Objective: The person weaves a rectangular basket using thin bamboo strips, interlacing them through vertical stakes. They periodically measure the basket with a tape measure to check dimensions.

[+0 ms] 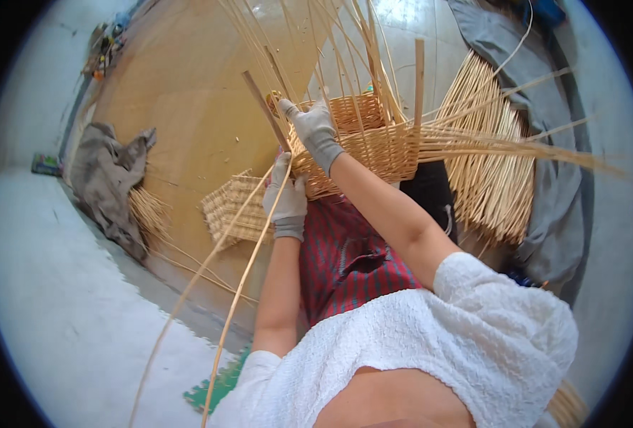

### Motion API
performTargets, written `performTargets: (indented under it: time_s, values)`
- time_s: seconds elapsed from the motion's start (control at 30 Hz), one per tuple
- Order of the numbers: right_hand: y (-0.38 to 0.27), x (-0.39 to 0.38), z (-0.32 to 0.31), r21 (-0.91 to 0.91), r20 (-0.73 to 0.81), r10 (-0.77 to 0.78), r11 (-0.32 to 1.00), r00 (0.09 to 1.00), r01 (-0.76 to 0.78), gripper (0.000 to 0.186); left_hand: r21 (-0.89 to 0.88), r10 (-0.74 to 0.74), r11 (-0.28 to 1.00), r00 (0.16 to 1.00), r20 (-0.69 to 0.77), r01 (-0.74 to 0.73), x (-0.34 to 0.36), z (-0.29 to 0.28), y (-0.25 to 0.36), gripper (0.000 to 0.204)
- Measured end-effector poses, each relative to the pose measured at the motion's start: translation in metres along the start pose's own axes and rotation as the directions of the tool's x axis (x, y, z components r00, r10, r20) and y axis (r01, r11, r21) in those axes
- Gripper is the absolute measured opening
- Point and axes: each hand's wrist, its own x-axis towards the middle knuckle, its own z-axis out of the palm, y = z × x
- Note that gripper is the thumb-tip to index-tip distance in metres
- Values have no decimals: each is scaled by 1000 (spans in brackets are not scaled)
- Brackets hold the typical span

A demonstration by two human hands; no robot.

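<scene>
My left hand (286, 200), in a pale glove with a grey cuff, is closed around cane strands at the lower left corner of a woven wicker basket (370, 153), beside a wooden corner stake (263, 103). Long loose strands run down from it past my left forearm. Higher up, my gloved right hand (309, 125) grips the weaving at that same end of the basket, its fingertips partly hidden among canes. The basket rests over my red-and-grey striped lap (338, 250), with tall upright canes rising from its walls.
A bundle of peeled canes (491, 178) lies at the right on grey cloth (559, 207). At left are a crumpled grey cloth (106, 185), more canes (149, 210) and a woven mat piece (231, 203). Small tools (106, 46) sit along the far left edge. A green foam mat (209, 385) shows below.
</scene>
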Motion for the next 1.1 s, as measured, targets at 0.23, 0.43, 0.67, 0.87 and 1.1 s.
performTargets:
  time_s: [0.23, 0.43, 0.67, 0.87, 1.1]
  values:
    - [-72, -25, -41, 260, 393, -25, 962, 919, -85, 53, 132, 151, 981, 987, -49, -144, 3, 4, -28, 65]
    - [-108, -30, -61, 177, -75, -548, 815, 833, 552, 55, 17, 25, 1000, 1000, 19, -25, 1, 8, -27, 56]
    - [31, -37, -122, 680, 323, -433, 725, 842, 112, 29, -164, 221, 957, 967, -123, -240, 11, 12, -39, 59]
    - [28, -38, -178, 513, 268, -76, 855, 961, -76, 26, -5, 334, 940, 922, -197, -341, -7, 2, 21, 36]
    - [-25, -36, -145, 281, 128, -228, 942, 965, 186, 24, -117, -16, 991, 942, 335, 59, 48, 5, 61, 37]
